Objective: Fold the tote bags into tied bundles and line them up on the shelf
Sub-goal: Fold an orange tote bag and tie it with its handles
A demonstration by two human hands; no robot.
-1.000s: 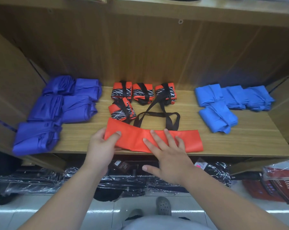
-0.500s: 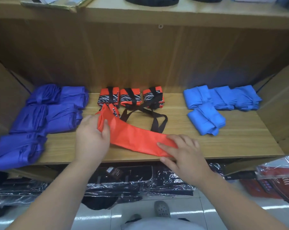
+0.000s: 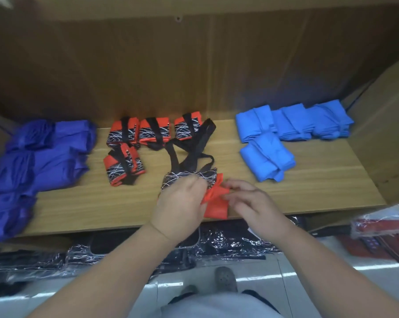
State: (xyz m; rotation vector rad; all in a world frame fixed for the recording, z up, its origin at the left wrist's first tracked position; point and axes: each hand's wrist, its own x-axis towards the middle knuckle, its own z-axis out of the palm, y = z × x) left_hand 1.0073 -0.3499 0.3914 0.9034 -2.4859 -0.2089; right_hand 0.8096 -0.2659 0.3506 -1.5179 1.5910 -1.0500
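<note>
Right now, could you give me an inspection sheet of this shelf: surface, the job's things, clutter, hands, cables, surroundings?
Surface: wooden shelf, bare wood between the groups.
Job's things: orange bag part folded at the front edge, its black handles loose behind it; four tied orange bundles, three in a back row, one in front; purple bundles left; blue bundles right.
Clutter: nothing seen.
Hands: left hand grips the bag's patterned end; right hand pinches its orange fold.
Cables: nothing seen.
Surroundings: plastic-wrapped goods below the shelf; a shoe on the floor.
</note>
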